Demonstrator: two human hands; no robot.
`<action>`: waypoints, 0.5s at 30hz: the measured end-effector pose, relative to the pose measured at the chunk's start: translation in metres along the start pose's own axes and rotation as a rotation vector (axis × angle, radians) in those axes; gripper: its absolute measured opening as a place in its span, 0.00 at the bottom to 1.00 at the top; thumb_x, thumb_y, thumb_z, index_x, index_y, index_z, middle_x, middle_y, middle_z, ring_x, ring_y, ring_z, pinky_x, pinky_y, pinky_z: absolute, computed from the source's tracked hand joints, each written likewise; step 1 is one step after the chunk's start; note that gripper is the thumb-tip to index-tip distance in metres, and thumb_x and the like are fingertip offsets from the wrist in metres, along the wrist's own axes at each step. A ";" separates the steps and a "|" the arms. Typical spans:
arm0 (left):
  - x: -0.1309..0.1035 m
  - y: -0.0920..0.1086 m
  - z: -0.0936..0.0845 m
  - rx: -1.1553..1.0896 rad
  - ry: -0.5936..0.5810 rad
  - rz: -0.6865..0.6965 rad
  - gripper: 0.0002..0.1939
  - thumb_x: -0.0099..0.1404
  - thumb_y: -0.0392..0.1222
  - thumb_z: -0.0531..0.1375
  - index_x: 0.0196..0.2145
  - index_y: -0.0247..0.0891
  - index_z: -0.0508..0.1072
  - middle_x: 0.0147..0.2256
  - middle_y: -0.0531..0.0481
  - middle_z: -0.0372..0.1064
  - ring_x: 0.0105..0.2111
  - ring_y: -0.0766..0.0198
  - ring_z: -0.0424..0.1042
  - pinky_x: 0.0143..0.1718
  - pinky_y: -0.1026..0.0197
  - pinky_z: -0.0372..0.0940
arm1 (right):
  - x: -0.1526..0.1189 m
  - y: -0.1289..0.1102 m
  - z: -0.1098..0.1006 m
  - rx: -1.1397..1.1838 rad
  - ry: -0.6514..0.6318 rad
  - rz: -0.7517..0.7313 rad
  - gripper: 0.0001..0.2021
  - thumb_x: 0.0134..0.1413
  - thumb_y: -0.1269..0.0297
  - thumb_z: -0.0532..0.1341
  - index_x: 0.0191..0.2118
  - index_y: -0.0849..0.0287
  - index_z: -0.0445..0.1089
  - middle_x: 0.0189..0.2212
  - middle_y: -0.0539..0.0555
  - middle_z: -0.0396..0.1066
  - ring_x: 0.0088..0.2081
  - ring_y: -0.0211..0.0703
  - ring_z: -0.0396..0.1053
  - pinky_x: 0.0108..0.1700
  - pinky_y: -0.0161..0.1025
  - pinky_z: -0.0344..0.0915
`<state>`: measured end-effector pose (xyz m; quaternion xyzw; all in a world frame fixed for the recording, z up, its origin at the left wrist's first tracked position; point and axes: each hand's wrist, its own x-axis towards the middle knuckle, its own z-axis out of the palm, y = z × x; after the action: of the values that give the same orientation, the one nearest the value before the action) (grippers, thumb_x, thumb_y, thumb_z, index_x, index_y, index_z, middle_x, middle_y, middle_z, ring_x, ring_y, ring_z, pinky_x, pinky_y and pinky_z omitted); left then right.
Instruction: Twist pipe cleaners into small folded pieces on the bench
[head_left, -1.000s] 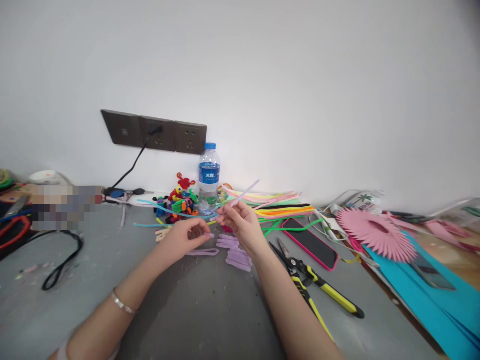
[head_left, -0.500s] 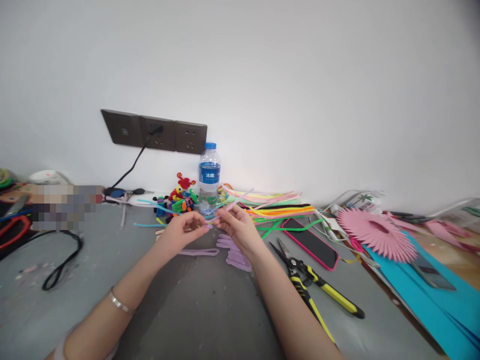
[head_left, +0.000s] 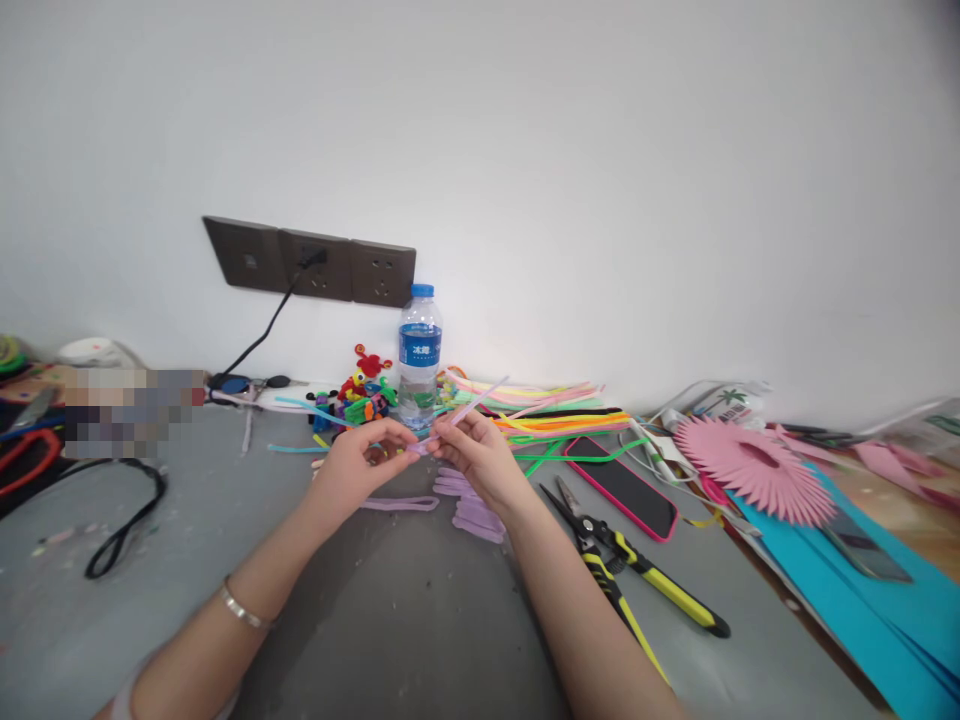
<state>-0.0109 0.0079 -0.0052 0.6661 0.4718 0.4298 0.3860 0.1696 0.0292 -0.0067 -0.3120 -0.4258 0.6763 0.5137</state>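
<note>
Pinched by left hand (head_left: 356,465) and right hand (head_left: 484,455) in front of the bottle (head_left: 420,347), the lilac pipe cleaner (head_left: 480,400) could slip if either grip loosens.

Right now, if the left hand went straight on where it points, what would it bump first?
The left hand would most likely meet the right hand, which pinches a thin light-purple fuzzy stick; their exact depth is unclear.

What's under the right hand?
Folded purple strips lie on the grey table beneath the right hand, showing left of its wrist. The hand and wrist cover whatever is directly behind them, so how far the strips extend there can't be seen.
</note>
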 end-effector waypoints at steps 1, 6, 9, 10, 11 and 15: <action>0.000 0.000 0.000 0.001 0.000 0.008 0.11 0.58 0.48 0.64 0.33 0.37 0.75 0.33 0.48 0.75 0.33 0.61 0.72 0.35 0.62 0.67 | 0.000 -0.001 0.000 0.006 -0.003 0.000 0.16 0.39 0.58 0.73 0.29 0.59 0.68 0.26 0.48 0.72 0.26 0.34 0.70 0.32 0.32 0.67; 0.001 0.002 -0.003 0.003 0.000 0.020 0.11 0.58 0.48 0.64 0.32 0.36 0.76 0.30 0.50 0.75 0.30 0.62 0.72 0.33 0.63 0.67 | -0.001 -0.001 -0.004 -0.056 -0.052 0.003 0.15 0.42 0.56 0.72 0.30 0.60 0.69 0.27 0.49 0.72 0.28 0.35 0.70 0.30 0.32 0.64; 0.001 0.002 -0.003 0.019 -0.016 0.042 0.10 0.58 0.48 0.64 0.32 0.37 0.77 0.30 0.51 0.75 0.30 0.63 0.72 0.32 0.64 0.66 | -0.001 -0.001 -0.008 -0.214 -0.123 -0.007 0.14 0.45 0.56 0.70 0.32 0.61 0.72 0.24 0.48 0.71 0.26 0.34 0.67 0.28 0.31 0.60; 0.001 0.001 -0.003 0.020 -0.016 0.046 0.10 0.58 0.48 0.64 0.32 0.38 0.77 0.31 0.50 0.76 0.31 0.63 0.73 0.33 0.64 0.66 | -0.001 -0.001 -0.009 -0.268 -0.148 -0.010 0.14 0.47 0.56 0.69 0.33 0.61 0.72 0.23 0.48 0.70 0.26 0.34 0.66 0.29 0.32 0.59; 0.001 0.001 -0.003 0.017 -0.014 0.043 0.11 0.58 0.48 0.65 0.33 0.38 0.77 0.32 0.50 0.76 0.32 0.62 0.73 0.33 0.64 0.66 | -0.001 -0.001 -0.010 -0.308 -0.168 -0.012 0.13 0.47 0.56 0.69 0.33 0.61 0.73 0.24 0.48 0.70 0.27 0.34 0.66 0.29 0.32 0.59; 0.001 -0.001 -0.002 0.004 0.007 0.019 0.13 0.57 0.49 0.66 0.36 0.39 0.77 0.34 0.49 0.76 0.35 0.60 0.74 0.32 0.63 0.67 | -0.002 0.000 -0.012 -0.355 -0.201 -0.017 0.13 0.50 0.55 0.67 0.32 0.61 0.73 0.25 0.49 0.69 0.28 0.35 0.66 0.31 0.33 0.58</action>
<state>-0.0128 0.0089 -0.0053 0.6697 0.4677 0.4348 0.3791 0.1806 0.0308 -0.0116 -0.3250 -0.5901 0.6139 0.4114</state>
